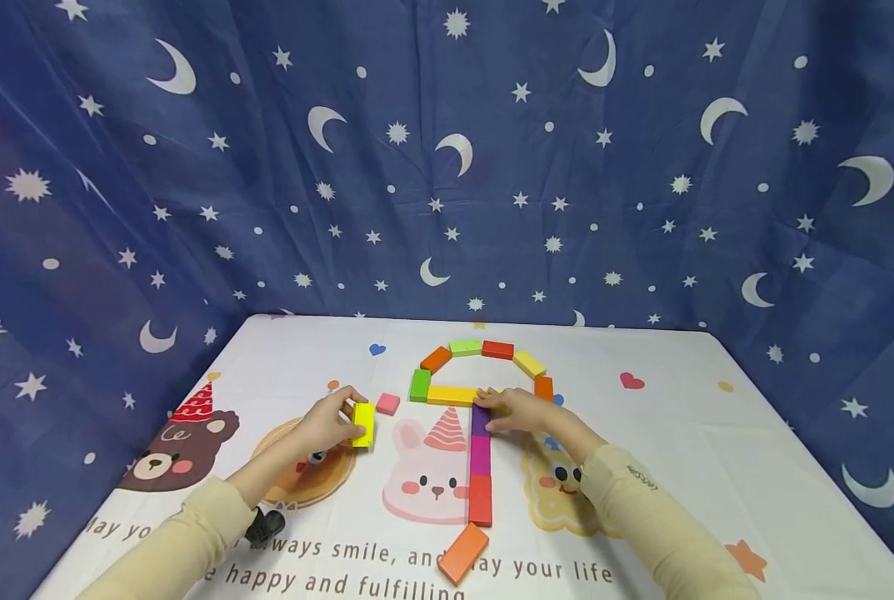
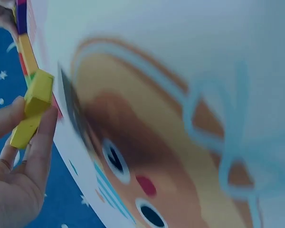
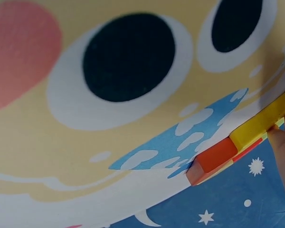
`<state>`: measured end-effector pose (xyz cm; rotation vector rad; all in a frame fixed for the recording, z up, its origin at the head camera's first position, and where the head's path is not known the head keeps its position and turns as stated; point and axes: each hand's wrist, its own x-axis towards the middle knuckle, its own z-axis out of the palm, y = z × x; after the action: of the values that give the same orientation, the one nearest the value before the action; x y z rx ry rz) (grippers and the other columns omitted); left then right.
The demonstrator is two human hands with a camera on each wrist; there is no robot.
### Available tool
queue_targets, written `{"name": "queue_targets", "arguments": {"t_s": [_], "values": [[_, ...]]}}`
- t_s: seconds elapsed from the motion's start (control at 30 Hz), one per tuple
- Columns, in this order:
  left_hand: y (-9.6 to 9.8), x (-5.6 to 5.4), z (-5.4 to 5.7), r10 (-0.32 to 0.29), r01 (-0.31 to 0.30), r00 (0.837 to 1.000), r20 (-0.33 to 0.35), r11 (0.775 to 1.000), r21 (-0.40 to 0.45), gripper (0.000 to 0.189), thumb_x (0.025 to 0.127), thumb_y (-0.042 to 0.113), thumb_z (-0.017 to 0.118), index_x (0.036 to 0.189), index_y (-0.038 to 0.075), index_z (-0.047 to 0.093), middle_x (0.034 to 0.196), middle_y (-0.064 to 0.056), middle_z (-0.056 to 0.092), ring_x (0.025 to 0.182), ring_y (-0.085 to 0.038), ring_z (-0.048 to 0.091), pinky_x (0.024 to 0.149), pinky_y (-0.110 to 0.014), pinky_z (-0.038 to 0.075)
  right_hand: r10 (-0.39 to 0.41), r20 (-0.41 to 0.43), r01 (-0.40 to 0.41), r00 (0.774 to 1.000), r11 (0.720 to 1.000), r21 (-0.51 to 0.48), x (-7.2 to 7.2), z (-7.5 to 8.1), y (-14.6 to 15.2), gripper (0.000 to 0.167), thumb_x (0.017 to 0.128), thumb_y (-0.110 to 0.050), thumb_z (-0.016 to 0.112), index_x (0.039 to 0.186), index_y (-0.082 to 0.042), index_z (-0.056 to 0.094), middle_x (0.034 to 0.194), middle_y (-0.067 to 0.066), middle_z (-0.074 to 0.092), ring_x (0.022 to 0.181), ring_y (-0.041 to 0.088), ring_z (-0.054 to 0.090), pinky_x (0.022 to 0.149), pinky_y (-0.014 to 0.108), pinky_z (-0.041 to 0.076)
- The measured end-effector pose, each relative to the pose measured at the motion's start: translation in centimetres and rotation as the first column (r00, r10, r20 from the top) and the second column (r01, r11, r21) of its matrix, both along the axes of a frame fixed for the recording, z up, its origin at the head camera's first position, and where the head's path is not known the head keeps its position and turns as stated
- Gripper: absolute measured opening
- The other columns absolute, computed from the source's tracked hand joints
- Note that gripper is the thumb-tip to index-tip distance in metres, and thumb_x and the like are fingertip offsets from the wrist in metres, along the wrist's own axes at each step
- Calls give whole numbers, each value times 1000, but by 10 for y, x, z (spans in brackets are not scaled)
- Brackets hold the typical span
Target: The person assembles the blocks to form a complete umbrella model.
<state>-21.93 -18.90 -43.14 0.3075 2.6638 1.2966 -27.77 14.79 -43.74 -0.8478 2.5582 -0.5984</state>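
Between the thumb and fingers of my left hand is a bright yellow block, held above the printed cloth. In the left wrist view the yellow piece looks like two stacked parts; whether these are separate blocks I cannot tell. My right hand reaches to where a long yellow bar meets a purple block, its fingertips touching there and partly covering both. Below the purple block run a magenta block and a red block. A tilted orange block lies at the bottom.
An arch curves above the yellow bar: green, orange, light green, red, pale yellow and orange blocks. A pink block lies left of it. The starry curtain hangs behind the table.
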Motion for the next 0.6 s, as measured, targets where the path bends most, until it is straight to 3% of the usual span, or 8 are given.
{"name": "queue_targets", "arguments": {"t_s": [0.3,0.47,0.6], "values": [[16,13,4,13,-15,999,33,998,63,34,81,-8,64,112,-3,50,89,-16,55,60,-17,61,58,-35,57,13,-14,-13,1000,1000,-8,-2,1,0,51,90,-20,62,137,-7,48,149,11,36,141,34,28,114,50,24],[23,22,6,38,-38,999,21,999,19,33,81,-8,64,111,-1,52,91,-16,57,58,-17,57,55,-32,55,9,-12,-9,1000,1000,-14,-2,0,1,51,90,-20,63,137,-7,48,149,11,37,140,35,28,114,50,24],[29,26,6,60,-61,997,50,998,14,35,81,-6,65,112,2,53,91,-14,56,58,-17,55,53,-28,52,12,-7,-12,1000,1000,-16,-2,0,0,52,90,-20,63,138,-8,48,149,11,36,140,34,28,114,50,24]]}}
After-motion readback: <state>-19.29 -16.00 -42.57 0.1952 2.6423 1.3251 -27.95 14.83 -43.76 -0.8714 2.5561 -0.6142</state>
